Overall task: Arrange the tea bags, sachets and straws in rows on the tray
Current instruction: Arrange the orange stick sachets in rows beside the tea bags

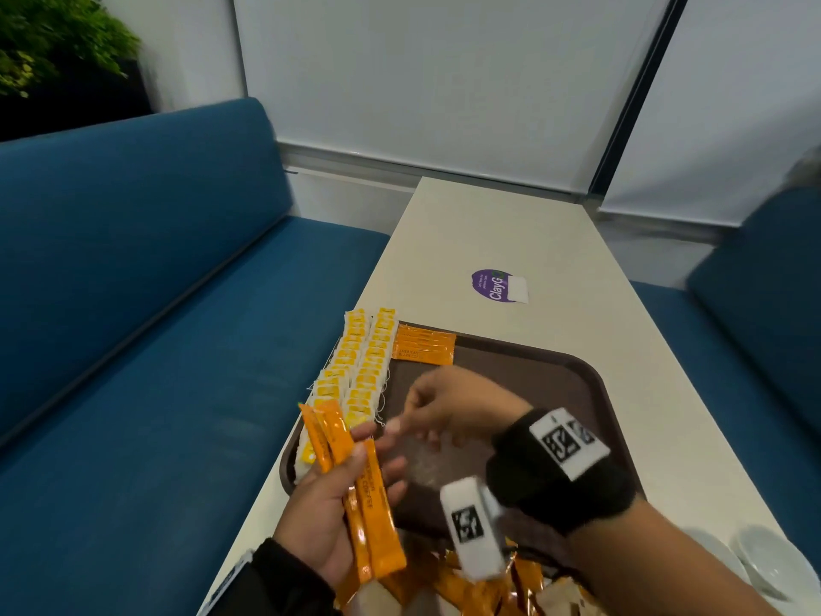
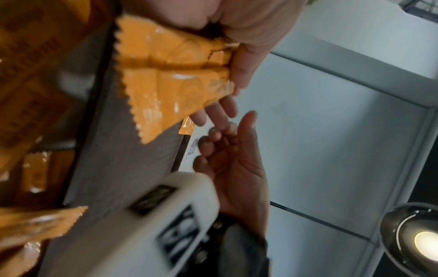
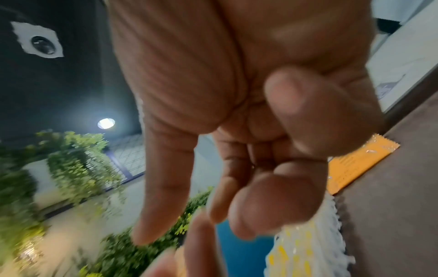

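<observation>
Sachets [image 1: 373,522] in left hand [image 1: 328,517], sticker [image 1: 495,285] reading "ClayG"

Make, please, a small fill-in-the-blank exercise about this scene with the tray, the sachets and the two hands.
1. The left hand holds a bunch of ____ stick sachets.
2. The tea bags lie in two rows along the ____ edge of the brown tray.
3. The right hand hovers over the tray and holds ____.
4. A small group of orange sachets lies at the tray's ____ end, beside the tea bags.

Missing words: orange; left; nothing; far
</observation>
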Action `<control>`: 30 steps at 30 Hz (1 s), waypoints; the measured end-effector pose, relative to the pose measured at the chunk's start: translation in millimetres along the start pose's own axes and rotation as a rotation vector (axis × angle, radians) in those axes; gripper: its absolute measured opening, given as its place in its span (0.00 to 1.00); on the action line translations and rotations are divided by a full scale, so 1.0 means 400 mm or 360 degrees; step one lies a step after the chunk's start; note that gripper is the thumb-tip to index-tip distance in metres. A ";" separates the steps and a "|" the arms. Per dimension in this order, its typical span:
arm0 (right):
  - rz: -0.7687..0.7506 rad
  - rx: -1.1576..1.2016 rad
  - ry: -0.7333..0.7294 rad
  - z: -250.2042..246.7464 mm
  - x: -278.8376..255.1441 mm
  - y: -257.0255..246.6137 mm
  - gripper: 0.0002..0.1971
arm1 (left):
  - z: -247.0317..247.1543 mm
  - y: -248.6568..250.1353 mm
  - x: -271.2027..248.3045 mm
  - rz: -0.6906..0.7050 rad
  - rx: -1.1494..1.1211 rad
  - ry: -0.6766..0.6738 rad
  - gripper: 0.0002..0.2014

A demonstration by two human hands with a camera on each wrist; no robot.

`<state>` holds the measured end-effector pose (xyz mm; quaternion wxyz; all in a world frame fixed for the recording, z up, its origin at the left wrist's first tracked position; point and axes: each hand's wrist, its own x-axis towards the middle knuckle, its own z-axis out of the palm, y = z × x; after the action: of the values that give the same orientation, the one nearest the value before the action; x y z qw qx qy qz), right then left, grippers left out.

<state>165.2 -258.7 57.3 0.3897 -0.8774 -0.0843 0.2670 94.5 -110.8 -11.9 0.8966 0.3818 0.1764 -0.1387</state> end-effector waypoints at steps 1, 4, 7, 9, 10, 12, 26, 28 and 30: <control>0.0019 -0.0017 -0.0068 0.028 -0.021 -0.001 0.11 | 0.007 0.000 -0.002 0.0069 -0.0050 0.0033 0.11; 0.0028 0.0165 -0.0068 0.091 -0.060 0.003 0.16 | 0.022 0.003 -0.010 0.0210 -0.0161 0.0094 0.10; 0.0033 0.0236 0.0022 0.118 -0.081 0.011 0.21 | 0.028 0.004 -0.020 0.0263 -0.0263 0.0121 0.10; 0.0045 0.0284 -0.0009 0.129 -0.089 0.015 0.20 | 0.028 0.003 -0.025 0.0268 -0.0286 0.0126 0.09; 0.0042 0.0282 -0.0021 0.131 -0.090 0.019 0.18 | 0.025 0.003 -0.027 0.0266 -0.0281 0.0126 0.10; 0.0011 0.0263 0.0014 0.125 -0.092 0.027 0.13 | 0.017 0.006 -0.031 0.0276 -0.0248 0.0136 0.12; 0.0209 0.0064 0.0928 -0.146 0.200 0.176 0.06 | -0.047 0.016 -0.018 0.0002 0.0170 0.0191 0.07; 0.0277 0.0026 0.0896 -0.148 0.247 0.191 0.07 | -0.049 0.013 -0.008 -0.0015 0.0161 0.0163 0.07; 0.0337 0.0023 0.0862 -0.142 0.283 0.202 0.06 | -0.052 0.012 0.000 -0.0040 0.0150 0.0130 0.06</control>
<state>286.0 -309.8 -15.8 0.3740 -0.9179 0.1168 0.0629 92.1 -92.3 -22.4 0.8679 0.4267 0.2109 -0.1423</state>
